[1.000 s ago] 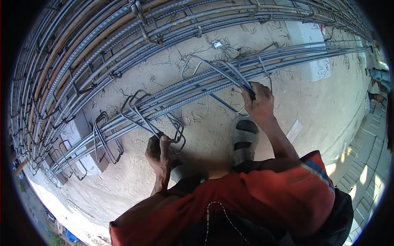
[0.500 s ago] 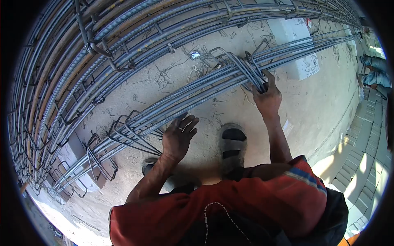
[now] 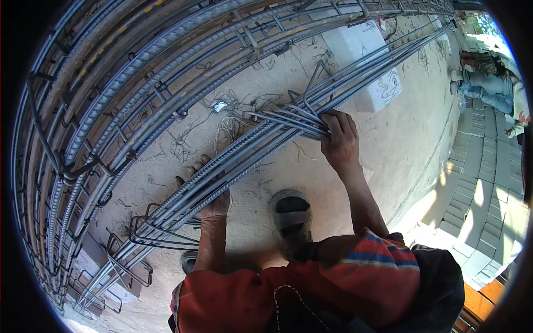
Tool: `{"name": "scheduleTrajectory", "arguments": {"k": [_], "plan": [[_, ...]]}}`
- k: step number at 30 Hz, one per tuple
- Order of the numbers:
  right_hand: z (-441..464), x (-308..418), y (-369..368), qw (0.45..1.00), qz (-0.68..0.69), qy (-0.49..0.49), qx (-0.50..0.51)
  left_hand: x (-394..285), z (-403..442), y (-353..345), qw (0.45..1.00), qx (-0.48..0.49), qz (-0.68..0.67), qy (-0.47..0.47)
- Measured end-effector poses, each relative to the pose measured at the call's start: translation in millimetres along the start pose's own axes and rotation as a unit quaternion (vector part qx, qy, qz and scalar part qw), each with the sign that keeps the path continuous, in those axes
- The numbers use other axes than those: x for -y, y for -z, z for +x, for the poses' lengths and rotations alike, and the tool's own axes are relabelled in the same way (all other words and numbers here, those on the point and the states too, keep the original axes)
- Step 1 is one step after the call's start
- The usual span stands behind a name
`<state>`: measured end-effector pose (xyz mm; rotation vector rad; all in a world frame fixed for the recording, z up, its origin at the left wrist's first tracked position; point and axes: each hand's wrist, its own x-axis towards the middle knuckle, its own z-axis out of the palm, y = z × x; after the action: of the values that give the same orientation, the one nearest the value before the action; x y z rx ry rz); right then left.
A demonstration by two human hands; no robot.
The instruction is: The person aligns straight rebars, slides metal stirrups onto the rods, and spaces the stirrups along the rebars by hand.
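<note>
A bundle of steel rebars (image 3: 247, 152) runs diagonally across, from low left to upper right. My left hand (image 3: 214, 207) reaches beneath the bundle and holds it from below; its fingertips show on the far side, the middle of the hand hidden by the bars. My right hand (image 3: 340, 143) is closed on a bunch of bent steel stirrups (image 3: 294, 118) that loop around the bars. More stirrups (image 3: 147, 233) hang around the bundle at the lower left, near my left wrist.
A large rebar cage (image 3: 150, 72) fills the upper left. Pale blocks (image 3: 383, 91) lie under the bundle. Wire scraps (image 3: 183, 141) litter the concrete floor. My sandalled foot (image 3: 292, 219) is below the bars. Stacked bricks (image 3: 472, 183) and another person (image 3: 488, 91) are at right.
My left hand has gone from beside the bars, fingers spread, to underneath them. My right hand has turned the stirrups, which now lean flatter along the bars. The view has shifted.
</note>
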<state>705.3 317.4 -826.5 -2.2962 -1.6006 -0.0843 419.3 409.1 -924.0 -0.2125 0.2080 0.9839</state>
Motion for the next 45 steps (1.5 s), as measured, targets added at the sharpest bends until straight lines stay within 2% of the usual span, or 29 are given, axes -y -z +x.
{"name": "scheduleTrajectory", "arguments": {"k": [4, 9, 10, 13, 14, 17, 18, 20, 22, 24, 29, 31, 32, 33, 34, 37, 38, 40, 42, 44, 45], "plan": [[-0.9, 0.3, 1.8, 0.999, 0.023, -0.016, 0.031, -4.4, 6.1, -2.4, 1.000, 0.006, -0.018, 0.018], [-2.9, -6.6, 8.7, 0.999, -0.022, 0.042, 0.011, -5.6, 16.4, -12.7, 0.997, 0.058, -0.053, 0.019], [1.7, -11.8, 10.3, 0.998, -0.035, 0.056, 0.000, 2.7, 21.9, -24.3, 0.995, 0.093, -0.023, 0.003], [4.6, -25.9, 35.7, 0.998, -0.038, 0.040, 0.039, 5.4, 14.1, -41.0, 0.980, 0.024, -0.195, 0.013], [13.6, -41.3, 43.3, 0.997, -0.035, 0.064, 0.034, 9.1, 15.4, -54.5, 0.925, 0.078, -0.366, 0.070], [36.3, -62.7, 59.7, 0.997, -0.045, 0.055, 0.045, 2.6, 12.1, -70.7, 0.898, 0.042, -0.433, 0.061], [44.1, -64.5, 69.7, 0.995, -0.052, 0.058, 0.057, 4.4, 8.5, -86.3, 0.691, 0.030, -0.717, 0.086], [64.6, -63.7, 91.4, 0.991, -0.069, 0.076, 0.085, 2.2, 3.1, -90.8, 0.405, 0.016, -0.883, 0.235], [79.0, -71.7, 105.3, 0.986, -0.109, 0.084, 0.094, 2.6, 1.6, -91.5, 0.529, 0.010, -0.834, 0.155], [85.6, -80.1, 108.3, 0.981, -0.123, 0.115, 0.100, 5.3, 2.2, -97.5, 0.531, 0.009, -0.838, 0.125], [94.2, -74.2, 112.6, 0.973, -0.134, 0.112, 0.150, 17.0, -7.0, -116.7, 0.251, -0.005, -0.953, 0.171], [92.9, -43.0, 124.4, 0.967, -0.139, 0.120, 0.176, 6.5, -5.9, -94.7, 0.350, -0.009, -0.919, 0.181], [88.4, -38.3, 121.5, 0.963, -0.155, 0.156, 0.158, 9.4, -8.1, -101.3, 0.312, -0.041, -0.919, 0.237], [88.6, -41.5, 119.7, 0.960, -0.178, 0.118, 0.178, 11.4, -10.9, -104.0, 0.272, -0.074, -0.915, 0.288], [91.4, -46.3, 116.1, 0.956, -0.200, 0.079, 0.200, 11.5, -12.6, -101.0, 0.228, -0.066, -0.927, 0.290], [111.8, -85.3, 111.6, 0.952, -0.224, -0.019, 0.206, -0.2, -13.1, -82.2, 0.291, -0.016, -0.943, 0.158], [116.7, -109.1, 114.1, 0.953, -0.235, -0.036, 0.189, 0.0, -12.9, -85.3, 0.280, -0.035, -0.940, 0.192], [120.6, -177.5, 113.9, 0.960, -0.246, -0.001, 0.133, 4.2, -13.5, -95.1, 0.252, -0.070, -0.930, 0.259], [128.9, -213.6, 120.0, 0.966, -0.237, 0.060, 0.085, 14.4, -6.7, -110.3, 0.298, -0.008, -0.954, 0.010], [135.7, -231.8, 123.1, 0.975, -0.196, 0.077, 0.067, 10.4, -17.8, -110.3, 0.244, -0.048, -0.951, 0.186], [139.1, -235.4, 128.5, 0.980, -0.169, 0.078, 0.070, 9.3, -21.1, -111.6, 0.259, -0.041, -0.951, 0.166]]}}
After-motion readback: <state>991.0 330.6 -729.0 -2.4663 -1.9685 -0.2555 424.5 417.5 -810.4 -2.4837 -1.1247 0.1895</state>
